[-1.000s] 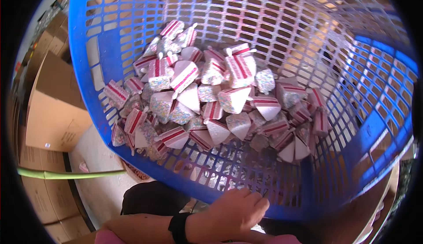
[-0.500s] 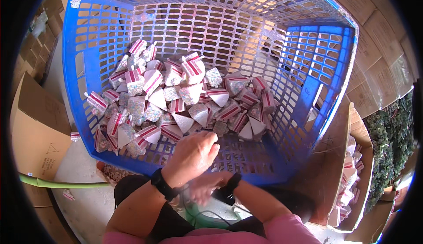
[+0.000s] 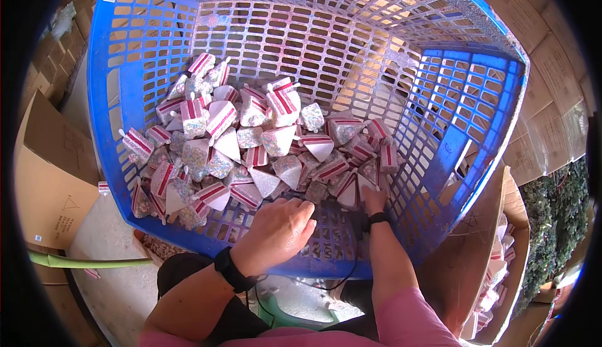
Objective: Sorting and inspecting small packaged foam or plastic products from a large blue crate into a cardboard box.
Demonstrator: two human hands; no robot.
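A big blue plastic basket (image 3: pixel 251 250) stands tilted before me, partly filled with toy cake slices (image 3: pixel 219 118): white wedges with red stripes and speckled coats. My left hand (image 3: pixel 276 231) hovers over the basket's near side, its fingers curled closed; whatever they may hold is hidden beneath the hand. Farther right, my right hand (image 3: pixel 375 200) reaches down into the basket at the near right end of the pile. Its thumb and fingers look apart beside a white cake slice (image 3: pixel 365 186), and the fingertips are partly hidden. Dark bands sit on both wrists.
On the right is an open carton (image 3: pixel 476 247) holding more striped slices (image 3: pixel 495 265), with dark green foliage (image 3: pixel 545 221) beyond. Another carton (image 3: pixel 56 178) stands at left, above a green strip (image 3: pixel 94 261). A thin black cable (image 3: pixel 342 279) hangs between my forearms.
My right hand has moved from beside my left hand, forward and right into the basket by the slices. The left hand stays nearly in place, still curled. The view has shifted slightly.
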